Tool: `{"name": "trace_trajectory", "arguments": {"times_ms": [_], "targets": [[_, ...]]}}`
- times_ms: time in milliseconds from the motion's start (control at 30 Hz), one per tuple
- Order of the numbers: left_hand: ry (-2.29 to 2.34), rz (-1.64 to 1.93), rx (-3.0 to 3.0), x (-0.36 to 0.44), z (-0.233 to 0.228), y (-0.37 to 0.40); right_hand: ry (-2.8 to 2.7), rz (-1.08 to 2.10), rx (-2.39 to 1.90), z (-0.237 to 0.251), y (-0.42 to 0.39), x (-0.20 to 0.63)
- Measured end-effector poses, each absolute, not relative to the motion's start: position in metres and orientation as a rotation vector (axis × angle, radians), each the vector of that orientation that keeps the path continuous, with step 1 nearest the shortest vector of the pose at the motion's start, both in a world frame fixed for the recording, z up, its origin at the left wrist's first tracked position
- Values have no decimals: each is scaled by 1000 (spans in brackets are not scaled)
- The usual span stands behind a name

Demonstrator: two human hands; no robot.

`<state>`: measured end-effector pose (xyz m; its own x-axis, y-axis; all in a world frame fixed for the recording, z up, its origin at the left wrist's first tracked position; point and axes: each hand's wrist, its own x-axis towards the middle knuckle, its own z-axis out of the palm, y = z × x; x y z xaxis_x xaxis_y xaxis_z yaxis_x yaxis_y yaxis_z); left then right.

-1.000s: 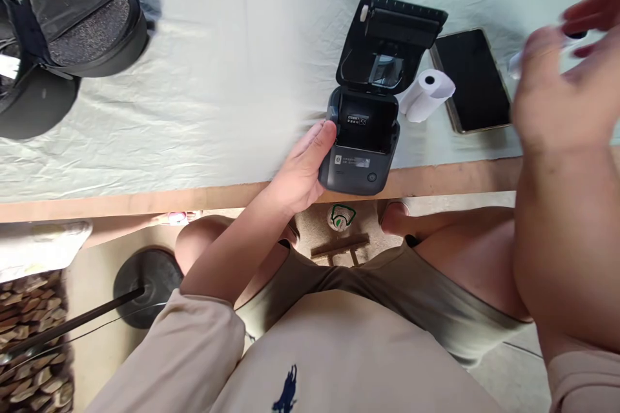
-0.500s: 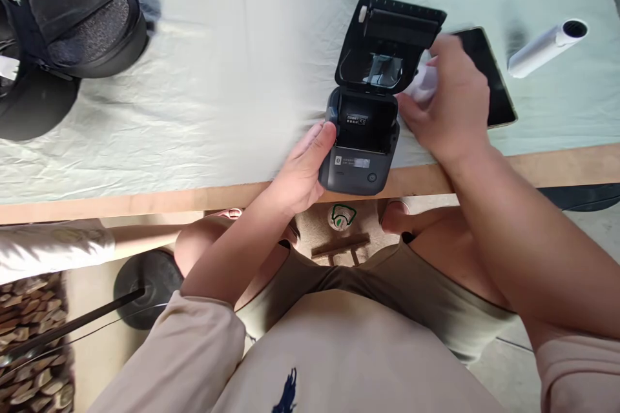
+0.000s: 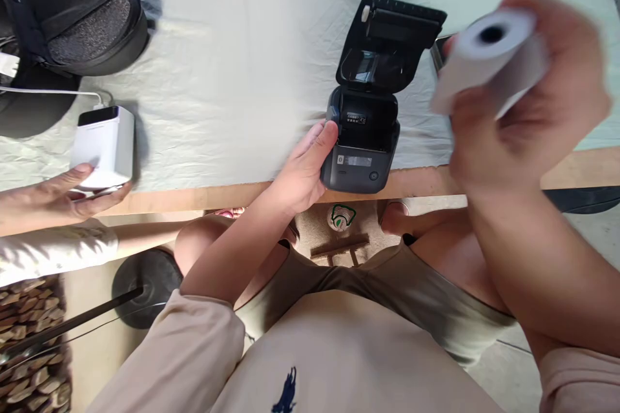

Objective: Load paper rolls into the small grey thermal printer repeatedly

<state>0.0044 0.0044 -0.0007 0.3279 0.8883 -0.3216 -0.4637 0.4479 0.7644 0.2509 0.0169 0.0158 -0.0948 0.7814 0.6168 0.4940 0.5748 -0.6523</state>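
My left hand grips the left side of a small black label printer at the table's front edge. The printer's lid stands up, and the paper bay shows no roll inside. To the right, raised above the table, my right hand is closed around a white paper roll. Its round end with a dark core hole faces up toward me, and a loose flap of paper shows beside it. Both hand and roll are blurred by motion.
Behind my right hand lies a dark flat tablet, mostly hidden. At left, another person's hand touches a white power bank with a cable plugged in. An open black case lies beyond it. The table's wooden edge runs across.
My right hand has risen and moved right, away from the printer, with the white roll. Another person's hand and the power bank have appeared at left. My left hand has hardly moved.
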Motion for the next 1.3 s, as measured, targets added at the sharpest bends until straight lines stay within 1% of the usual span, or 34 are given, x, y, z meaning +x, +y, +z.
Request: {"name": "trace_trajectory", "arguments": {"times_ms": [67,133,333,633,867,967,1067,1167,1300], "targets": [[818,972,628,4,0,4,-1888,109,-918,18,6,233],[809,981,656,3,0,3,-1963,13,-873,15,3,221],[784,976,717,4,0,3,-2084,-129,-1173,7,10,217],[765,977,739,6,3,1,-2096,-153,-1192,14,13,224],[789,998,684,8,3,0,-2078,-28,-1229,12,12,221],[828,982,635,9,3,2,-2029,-59,-1211,17,8,217],[803,954,616,7,3,5,-2027,-127,-1084,18,6,214],[764,947,635,3,2,5,-2047,-98,-881,14,3,208],[787,979,684,-3,2,3,-2051,-62,-904,7,1,202]]}}
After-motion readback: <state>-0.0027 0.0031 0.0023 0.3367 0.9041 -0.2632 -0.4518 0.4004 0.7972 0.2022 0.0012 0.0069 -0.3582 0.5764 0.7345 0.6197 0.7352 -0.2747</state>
